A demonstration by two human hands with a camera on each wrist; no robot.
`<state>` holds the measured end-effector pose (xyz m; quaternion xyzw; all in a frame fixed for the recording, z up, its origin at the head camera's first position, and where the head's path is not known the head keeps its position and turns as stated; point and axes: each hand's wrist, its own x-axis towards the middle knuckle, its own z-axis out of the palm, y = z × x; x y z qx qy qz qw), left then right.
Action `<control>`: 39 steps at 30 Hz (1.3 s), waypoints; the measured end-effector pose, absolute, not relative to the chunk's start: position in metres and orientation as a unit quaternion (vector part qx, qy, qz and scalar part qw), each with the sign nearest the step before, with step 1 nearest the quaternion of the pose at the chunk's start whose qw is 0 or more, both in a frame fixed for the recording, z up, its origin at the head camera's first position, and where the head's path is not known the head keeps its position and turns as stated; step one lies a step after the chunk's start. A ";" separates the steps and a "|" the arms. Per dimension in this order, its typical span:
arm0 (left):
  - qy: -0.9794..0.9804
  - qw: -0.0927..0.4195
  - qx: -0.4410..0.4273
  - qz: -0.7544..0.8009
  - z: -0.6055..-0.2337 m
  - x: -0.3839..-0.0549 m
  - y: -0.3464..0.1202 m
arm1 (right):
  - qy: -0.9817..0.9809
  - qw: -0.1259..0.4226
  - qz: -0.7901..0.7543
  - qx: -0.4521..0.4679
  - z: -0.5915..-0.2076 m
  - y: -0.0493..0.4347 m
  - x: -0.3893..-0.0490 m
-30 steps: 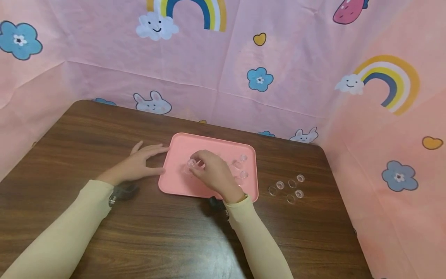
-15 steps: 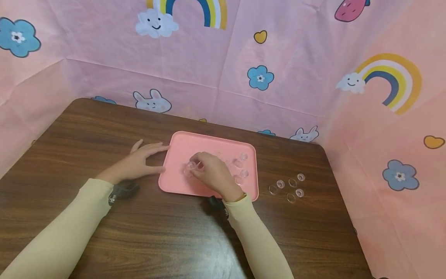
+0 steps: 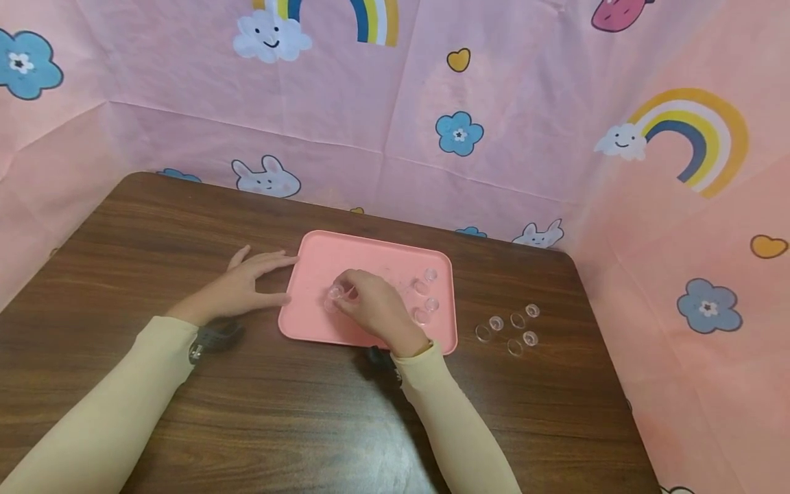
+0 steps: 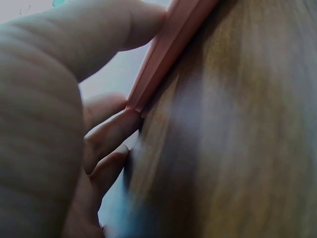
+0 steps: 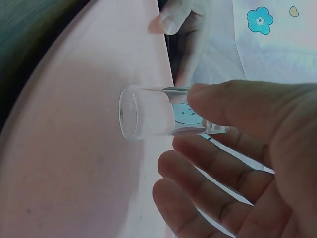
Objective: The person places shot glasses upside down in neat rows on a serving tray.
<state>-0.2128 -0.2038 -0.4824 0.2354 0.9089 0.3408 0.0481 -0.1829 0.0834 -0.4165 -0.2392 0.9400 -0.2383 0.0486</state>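
On the pink tray (image 3: 315, 315), my right hand (image 3: 381, 306) pinches a small clear cylindrical container (image 5: 151, 111) between thumb and fingers. In the right wrist view its round end (image 5: 129, 113) faces the tray, and the thumb lies along the narrower upper part, which has a stepped look. The other fingers are loosely bent beside it. My left hand (image 3: 245, 283) rests at the tray's left side with fingers spread. In the left wrist view its thumb and fingertips touch the pink rim (image 4: 161, 54).
Several clear containers (image 3: 431, 304) stand at the tray's right end, partly behind the right hand. To the right of the tray, more small clear round pieces (image 3: 529, 338) and rings (image 3: 515, 348) lie on the brown wooden table (image 3: 296, 418). Patterned pink cloth (image 3: 345, 123) hangs behind.
My right hand has lowered the clear piece slightly toward the tray and now stays almost still. The left hand keeps its place at the rim. The head view has shifted a little.
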 end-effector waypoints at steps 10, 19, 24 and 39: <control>0.909 0.057 0.226 0.345 -0.483 -0.212 -0.205 | 0.925 -0.038 -0.265 -0.271 -0.384 0.141 -0.168; 0.910 0.063 0.222 0.344 -0.476 -0.209 -0.202 | 0.961 -0.020 -0.229 -0.154 -0.358 0.269 -0.165; 0.911 0.065 0.222 0.341 -0.476 -0.209 -0.201 | 0.970 0.051 -0.212 -0.112 -0.368 0.314 -0.158; 0.910 0.059 0.223 0.345 -0.479 -0.209 -0.202 | 0.970 0.039 -0.159 -0.180 -0.395 0.336 -0.151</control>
